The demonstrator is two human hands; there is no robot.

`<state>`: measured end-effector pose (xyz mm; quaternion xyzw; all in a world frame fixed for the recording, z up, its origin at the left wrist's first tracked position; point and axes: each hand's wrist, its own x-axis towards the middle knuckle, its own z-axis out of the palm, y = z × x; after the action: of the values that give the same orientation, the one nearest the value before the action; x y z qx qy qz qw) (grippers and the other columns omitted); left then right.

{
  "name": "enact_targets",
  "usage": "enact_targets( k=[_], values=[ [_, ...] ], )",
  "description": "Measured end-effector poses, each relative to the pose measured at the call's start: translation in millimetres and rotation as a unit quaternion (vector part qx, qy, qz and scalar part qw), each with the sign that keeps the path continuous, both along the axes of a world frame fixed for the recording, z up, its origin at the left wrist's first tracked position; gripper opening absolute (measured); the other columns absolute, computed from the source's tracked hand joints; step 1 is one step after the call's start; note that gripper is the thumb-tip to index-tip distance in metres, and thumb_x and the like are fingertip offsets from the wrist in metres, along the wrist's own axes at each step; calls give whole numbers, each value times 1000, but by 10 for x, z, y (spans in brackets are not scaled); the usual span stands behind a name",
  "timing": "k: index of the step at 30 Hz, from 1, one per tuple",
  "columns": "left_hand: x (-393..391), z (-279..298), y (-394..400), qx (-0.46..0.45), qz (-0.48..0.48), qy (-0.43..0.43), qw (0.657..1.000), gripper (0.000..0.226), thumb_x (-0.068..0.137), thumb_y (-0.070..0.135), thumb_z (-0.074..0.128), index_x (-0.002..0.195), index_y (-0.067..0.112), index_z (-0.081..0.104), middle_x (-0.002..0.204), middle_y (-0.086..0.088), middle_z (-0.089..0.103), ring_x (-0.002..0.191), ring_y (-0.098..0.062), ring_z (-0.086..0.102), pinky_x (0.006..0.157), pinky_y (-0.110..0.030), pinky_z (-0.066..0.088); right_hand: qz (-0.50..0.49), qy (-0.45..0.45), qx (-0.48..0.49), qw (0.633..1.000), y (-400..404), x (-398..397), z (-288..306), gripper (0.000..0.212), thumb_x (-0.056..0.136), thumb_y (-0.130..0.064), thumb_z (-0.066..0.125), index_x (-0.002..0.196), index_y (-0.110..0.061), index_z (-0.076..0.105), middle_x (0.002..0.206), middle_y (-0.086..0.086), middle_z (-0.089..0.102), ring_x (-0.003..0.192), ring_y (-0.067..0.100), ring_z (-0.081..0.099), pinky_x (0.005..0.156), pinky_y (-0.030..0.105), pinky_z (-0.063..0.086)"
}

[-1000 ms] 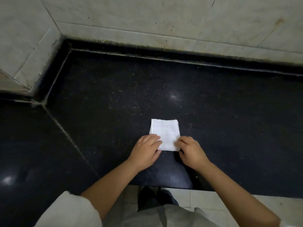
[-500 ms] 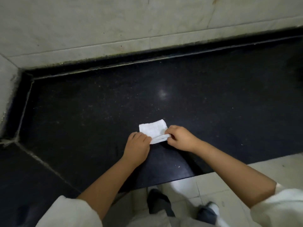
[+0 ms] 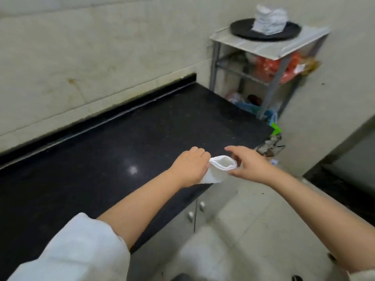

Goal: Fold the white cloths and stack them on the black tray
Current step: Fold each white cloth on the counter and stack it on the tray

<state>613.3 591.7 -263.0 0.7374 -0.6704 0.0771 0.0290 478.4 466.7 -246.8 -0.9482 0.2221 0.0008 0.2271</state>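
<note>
The black bench point(image 3: 113, 142) runs beneath and to the left of both hands. Beyond the fingers, up and to the right, a metal rack point(image 3: 263, 57) carries the black tray point(image 3: 243, 30), on which a pile of white cloths point(image 3: 269, 19) sits. The left hand point(image 3: 189, 166) has its fingers curled round a folded white cloth point(image 3: 218, 169), lifted off the bench at its near right corner. The right hand point(image 3: 251, 165) is just right of the cloth, fingers spread and relaxed; contact with the cloth's edge cannot be confirmed.
</note>
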Motion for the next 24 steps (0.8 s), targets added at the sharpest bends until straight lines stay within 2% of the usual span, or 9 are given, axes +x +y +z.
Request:
enact_targets(
  k=[1,4,8,10,13,16,19,22,24],
  values=[
    [-137,89,-271,9,-20,-8,1000,33,92,23,34,85,2,59,85,-13,61,77,-31,60,57,-34,45,-7,10,-20,1000,-227,-162,47,54,79,-17,66,129,-9,47,103,9,57,108,25,53,82,24,35],
    [-395,232,-1073,115,-54,-16,992,31,101,25,28,110,3,48,114,-14,51,104,-30,47,84,-40,40,5,25,-61,998,-889,-562,183,23,84,-17,59,103,-4,64,94,13,55,102,28,55,82,31,37],
    [-477,487,-2000,101,-77,20,992,33,101,28,28,112,5,48,117,-10,50,107,-26,44,90,-36,39,9,22,-113,993,-1806,-846,422,24,88,-19,56,95,2,64,93,16,54,97,28,53,71,25,29],
    [-383,568,-2468,65,-92,33,993,40,100,35,26,112,6,50,115,-9,52,106,-25,45,89,-33,37,10,10,-124,992,-2287,-844,607,25,89,-19,54,93,4,64,88,13,51,90,27,53,70,25,29],
    [-160,766,-3190,-24,-103,42,994,63,86,50,12,100,6,55,101,-11,56,98,-27,50,82,-33,38,23,-13,-142,990,-3062,-648,936,25,90,-16,53,91,8,63,89,17,53,87,29,53,70,29,32],
    [143,1023,-3935,-89,-88,76,989,34,94,37,32,85,11,51,83,-4,46,91,-26,51,70,-30,30,37,-32,-161,986,-3834,-307,1287,24,90,-13,53,87,10,61,81,17,52,78,27,49,67,32,29],
    [410,1342,-4565,-118,-42,89,988,21,97,27,43,80,14,45,81,2,39,89,-25,51,69,-30,30,31,-46,-155,986,-4534,40,1581,23,89,-13,54,90,8,63,81,17,59,78,29,53,67,36,34],
    [687,1607,-5111,-151,4,88,985,17,96,26,45,88,13,52,83,3,40,89,-21,49,72,-30,33,12,-88,-133,987,-5126,362,1840,20,89,-14,55,98,2,65,76,0,56,76,15,50,59,21,34],
    [841,1776,-5446,-164,35,97,981,20,96,26,45,91,9,55,83,3,44,84,-18,46,70,-27,31,5,-103,-104,989,-5510,592,1978,17,89,-14,56,95,-2,66,78,4,59,59,3,54,54,10,34]
  ],
)
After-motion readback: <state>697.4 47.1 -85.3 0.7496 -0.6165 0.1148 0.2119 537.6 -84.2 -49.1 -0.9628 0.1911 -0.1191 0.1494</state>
